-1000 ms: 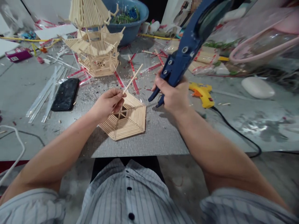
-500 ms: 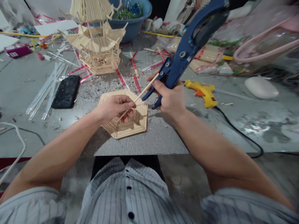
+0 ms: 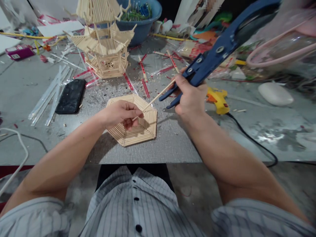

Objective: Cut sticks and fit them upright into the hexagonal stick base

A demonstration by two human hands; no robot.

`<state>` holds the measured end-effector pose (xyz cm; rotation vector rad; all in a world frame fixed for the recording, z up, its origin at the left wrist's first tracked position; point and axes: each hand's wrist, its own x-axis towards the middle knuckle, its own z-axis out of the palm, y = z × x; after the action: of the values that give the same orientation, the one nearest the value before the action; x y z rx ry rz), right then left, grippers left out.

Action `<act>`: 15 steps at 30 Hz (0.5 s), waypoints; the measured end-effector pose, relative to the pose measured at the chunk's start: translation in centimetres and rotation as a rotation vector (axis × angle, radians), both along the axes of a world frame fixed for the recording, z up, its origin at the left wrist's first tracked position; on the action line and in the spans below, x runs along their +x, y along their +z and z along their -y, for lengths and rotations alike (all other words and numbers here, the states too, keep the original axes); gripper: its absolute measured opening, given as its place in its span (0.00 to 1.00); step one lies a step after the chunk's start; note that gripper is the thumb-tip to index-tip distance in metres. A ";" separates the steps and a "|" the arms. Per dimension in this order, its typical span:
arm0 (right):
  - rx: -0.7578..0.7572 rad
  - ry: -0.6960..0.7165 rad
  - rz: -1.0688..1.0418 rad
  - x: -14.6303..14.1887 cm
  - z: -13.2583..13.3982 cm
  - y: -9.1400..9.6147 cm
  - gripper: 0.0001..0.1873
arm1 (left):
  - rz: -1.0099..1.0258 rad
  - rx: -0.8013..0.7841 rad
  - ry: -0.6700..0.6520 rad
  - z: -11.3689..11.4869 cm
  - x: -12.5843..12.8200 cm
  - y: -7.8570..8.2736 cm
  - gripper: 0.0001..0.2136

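Note:
My left hand (image 3: 120, 116) is closed, pinching a thin wooden stick (image 3: 160, 93) between thumb and fingers above a hexagonal panel of wooden sticks (image 3: 140, 133). The stick slants up to the right, its far end at the fingers of my right hand (image 3: 191, 93). That right hand is wrapped round a blue plier-like tool with rivets (image 3: 219, 49). Two narrow blue prongs point down-left from the fist, while the wide end reaches up to the right. The panel lies flat on the table, partly covered by my left hand.
A stick-built pagoda model (image 3: 106, 46) stands at the back, before a blue basin (image 3: 140, 28). To the left lie a black phone (image 3: 70, 96) and clear glue sticks (image 3: 50, 95). A yellow glue gun (image 3: 218, 100) with its cord and a white mouse-shaped object (image 3: 275, 93) lie right.
My right hand has moved right and slightly up with the blue tool, which now tilts further right. The stick has slid up to the right through my left fingers.

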<state>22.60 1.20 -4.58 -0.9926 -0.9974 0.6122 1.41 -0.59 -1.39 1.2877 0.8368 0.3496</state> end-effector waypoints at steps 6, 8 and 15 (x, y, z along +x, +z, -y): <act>0.014 -0.026 -0.062 0.5 -0.4 -0.2 0.12 | -0.042 0.089 -0.047 -0.6 -0.4 -0.5 0.07; 0.026 0.020 -0.009 0.6 -0.5 -0.5 0.12 | -0.050 0.107 -0.059 -0.6 -0.4 -0.6 0.08; 0.043 -0.064 -0.090 0.0 -0.4 -0.3 0.13 | -0.025 0.094 -0.023 -0.6 -0.5 -0.3 0.02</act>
<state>22.62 1.62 -4.89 -0.9480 -0.8926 0.5752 0.96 0.04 -1.74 1.3904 0.8340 0.3593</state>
